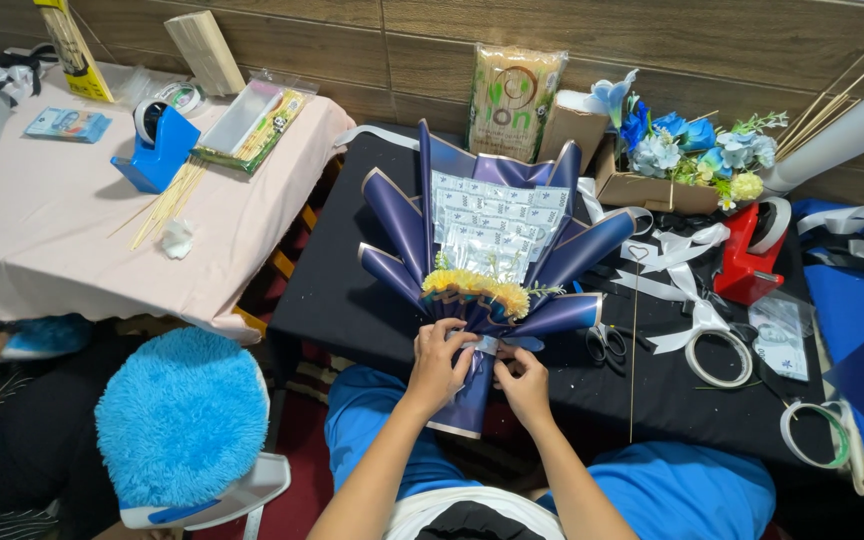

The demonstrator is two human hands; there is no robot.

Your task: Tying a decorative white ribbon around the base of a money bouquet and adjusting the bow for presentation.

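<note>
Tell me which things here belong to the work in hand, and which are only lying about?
In use:
- left hand and right hand, gripping the bouquet's neck
- navy-wrapped bouquet

Lying about:
- scissors
- red tape dispenser
- blue tape dispenser
- box of blue flowers
- tape rolls

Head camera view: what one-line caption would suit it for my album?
Both hands, left and right, grip the neck of a navy-wrapped bouquet on a black table.

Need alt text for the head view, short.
Two bare hands, left hand and right hand, grip the neck of a dark blue wrapped bouquet of banknotes and yellow flowers on a black table. Scissors and a red tape dispenser lie to the right.
</note>
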